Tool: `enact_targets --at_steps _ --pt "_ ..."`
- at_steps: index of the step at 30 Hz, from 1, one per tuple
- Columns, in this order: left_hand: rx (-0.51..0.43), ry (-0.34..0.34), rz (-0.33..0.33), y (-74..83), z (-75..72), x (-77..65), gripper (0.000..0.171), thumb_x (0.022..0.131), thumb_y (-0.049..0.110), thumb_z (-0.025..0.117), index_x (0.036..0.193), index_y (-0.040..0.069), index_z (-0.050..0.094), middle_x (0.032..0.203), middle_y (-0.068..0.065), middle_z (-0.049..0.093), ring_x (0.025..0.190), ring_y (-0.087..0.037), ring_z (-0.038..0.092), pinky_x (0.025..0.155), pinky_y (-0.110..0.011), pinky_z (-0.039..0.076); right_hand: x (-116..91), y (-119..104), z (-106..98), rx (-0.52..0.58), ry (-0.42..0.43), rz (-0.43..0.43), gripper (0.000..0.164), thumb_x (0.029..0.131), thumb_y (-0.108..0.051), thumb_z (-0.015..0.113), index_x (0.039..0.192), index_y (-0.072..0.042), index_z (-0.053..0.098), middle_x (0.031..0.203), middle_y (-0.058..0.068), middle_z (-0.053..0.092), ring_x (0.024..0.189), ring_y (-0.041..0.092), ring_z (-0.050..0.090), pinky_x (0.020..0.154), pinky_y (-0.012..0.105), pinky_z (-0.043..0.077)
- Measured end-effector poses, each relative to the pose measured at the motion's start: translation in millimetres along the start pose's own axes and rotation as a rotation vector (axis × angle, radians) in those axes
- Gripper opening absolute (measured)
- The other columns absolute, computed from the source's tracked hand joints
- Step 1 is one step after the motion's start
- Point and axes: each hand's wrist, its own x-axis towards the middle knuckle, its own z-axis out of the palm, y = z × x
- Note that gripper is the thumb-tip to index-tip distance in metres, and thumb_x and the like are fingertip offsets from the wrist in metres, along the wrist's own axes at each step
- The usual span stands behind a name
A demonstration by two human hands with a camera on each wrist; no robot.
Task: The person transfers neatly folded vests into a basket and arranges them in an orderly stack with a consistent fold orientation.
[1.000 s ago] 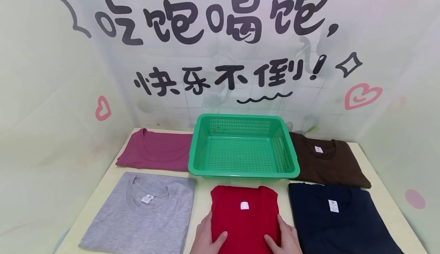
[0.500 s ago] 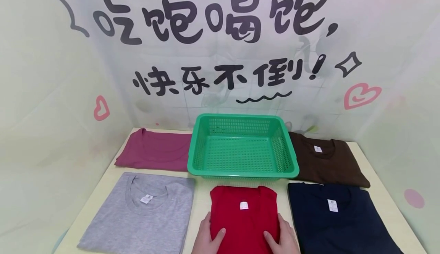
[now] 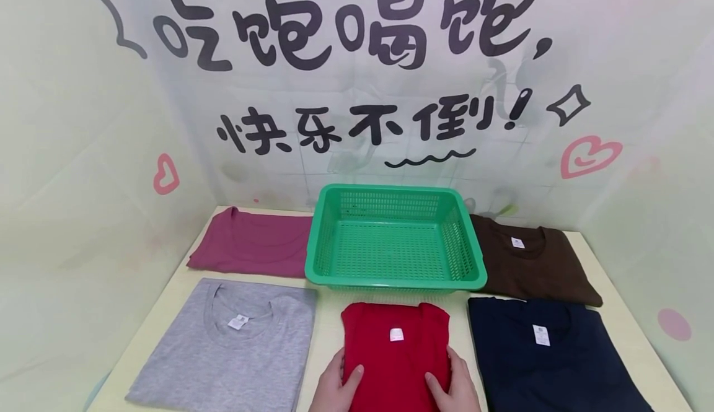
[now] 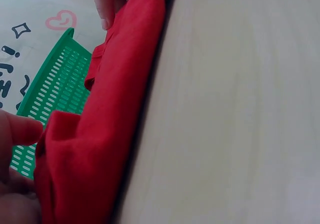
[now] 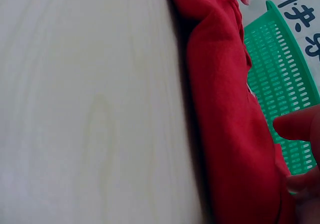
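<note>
A folded red T-shirt [image 3: 397, 362] with a white neck label lies at the front middle of the table, collar away from me. My left hand [image 3: 333, 384] grips its left edge, thumb on top and fingers at the side. On the opposite edge my right hand [image 3: 460, 384] holds it the same way. In the left wrist view, the shirt's thick folded front edge [image 4: 117, 99] runs close over the pale tabletop, a dark shadow line beneath it. From the right wrist, the same red fold [image 5: 227, 104] shows, with my fingers [image 5: 297, 124] at its far side.
An empty green plastic basket [image 3: 396, 283] stands behind the red shirt. Folded grey [image 3: 234, 362] and mauve [image 3: 268, 245] shirts lie on the left, navy [image 3: 552, 362] and dark brown [image 3: 535, 272] ones on the right. A printed cloth backdrop [image 3: 357, 83] rises behind the table.
Both hands have shifted slightly inward on the red T-shirt's sides, the right one a little to the left. The shirt has stayed nearly in place; the basket and other shirts have not moved.
</note>
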Motion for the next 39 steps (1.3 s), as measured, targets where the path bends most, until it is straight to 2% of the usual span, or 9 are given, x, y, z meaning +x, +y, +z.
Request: enact_targets --at_steps 5,9,13,17,21,26,29,34,39 --pt "0.015 0.017 0.012 -1.4 1.4 0.6 0.048 0.091 0.021 0.053 0.121 -0.015 0.043 0.096 -0.012 0.062 0.078 -0.016 0.061 0.066 -0.025 0.050 3.8 2.9 1.1 0.008 0.009 0.011 0.064 0.081 -0.019 0.064 0.124 0.019 0.036 0.101 0.022 0.055 0.087 0.029 0.057 0.074 0.039 0.047" --pt "0.084 0.028 -0.013 -2.5 3.5 0.9 0.037 0.090 0.025 0.054 0.111 -0.006 0.052 0.087 -0.006 0.063 0.073 -0.012 0.059 0.064 -0.026 0.048 7.1 5.2 0.2 0.008 0.011 0.017 0.060 0.081 -0.018 0.064 0.122 0.019 0.039 0.086 0.013 0.061 0.077 0.022 0.059 0.068 0.034 0.048" --pt "0.171 0.040 -0.036 -2.1 2.8 1.4 0.035 0.089 0.030 0.055 0.108 -0.001 0.053 0.084 -0.001 0.062 0.071 -0.011 0.058 0.061 -0.028 0.046 9.6 6.6 -0.3 0.007 -0.025 0.013 0.056 0.081 -0.017 0.065 0.122 0.015 0.043 0.081 0.008 0.062 0.071 0.017 0.059 0.064 0.031 0.048" --pt "0.160 0.014 -0.043 -2.9 -0.4 2.2 0.033 0.089 0.030 0.054 0.106 0.001 0.051 0.081 -0.001 0.062 0.068 -0.010 0.058 0.059 -0.027 0.045 9.7 7.1 0.2 -0.013 -0.048 0.019 0.055 0.080 -0.018 0.065 0.121 0.011 0.043 0.082 0.008 0.062 0.070 0.017 0.059 0.062 0.031 0.048" --pt "0.134 -0.010 -0.046 -3.6 -1.8 3.0 0.034 0.090 0.030 0.053 0.107 0.001 0.049 0.086 -0.005 0.064 0.071 -0.015 0.059 0.060 -0.029 0.045 7.3 7.3 2.4 -0.043 -0.012 0.011 0.052 0.081 -0.019 0.064 0.120 0.009 0.045 0.083 0.010 0.063 0.068 0.019 0.060 0.060 0.032 0.047" --pt "0.140 -0.024 -0.077 -4.7 -2.4 5.2 0.039 0.091 0.034 0.051 0.108 -0.001 0.049 0.087 -0.009 0.063 0.073 -0.021 0.059 0.062 -0.035 0.045 5.4 7.5 6.1 -0.040 0.037 0.038 0.048 0.081 -0.019 0.063 0.119 0.006 0.047 0.082 0.008 0.063 0.065 0.017 0.059 0.058 0.032 0.046" --pt "0.144 -0.028 -0.073 -5.2 -2.3 6.5 0.039 0.092 0.034 0.050 0.107 -0.002 0.049 0.087 -0.010 0.062 0.074 -0.023 0.059 0.063 -0.037 0.045 5.3 8.1 8.1 -0.034 0.054 0.044 0.048 0.081 -0.019 0.063 0.119 0.006 0.046 0.080 0.007 0.063 0.064 0.016 0.058 0.057 0.031 0.045" --pt "0.158 0.003 -0.087 -2.7 -0.3 7.3 0.039 0.092 0.035 0.050 0.106 -0.001 0.048 0.084 -0.009 0.062 0.071 -0.024 0.059 0.061 -0.037 0.045 5.5 7.7 10.8 -0.020 0.080 0.043 0.047 0.083 -0.019 0.062 0.119 0.005 0.045 0.080 0.008 0.062 0.062 0.016 0.057 0.056 0.031 0.044" --pt "0.183 0.056 -0.097 -1.8 4.2 7.3 0.037 0.091 0.035 0.050 0.106 0.001 0.047 0.080 -0.008 0.062 0.068 -0.024 0.059 0.057 -0.036 0.044 6.3 8.3 14.3 -0.020 0.142 0.013 0.042 0.083 -0.016 0.061 0.117 0.003 0.045 0.081 0.010 0.061 0.062 0.018 0.057 0.056 0.033 0.045"
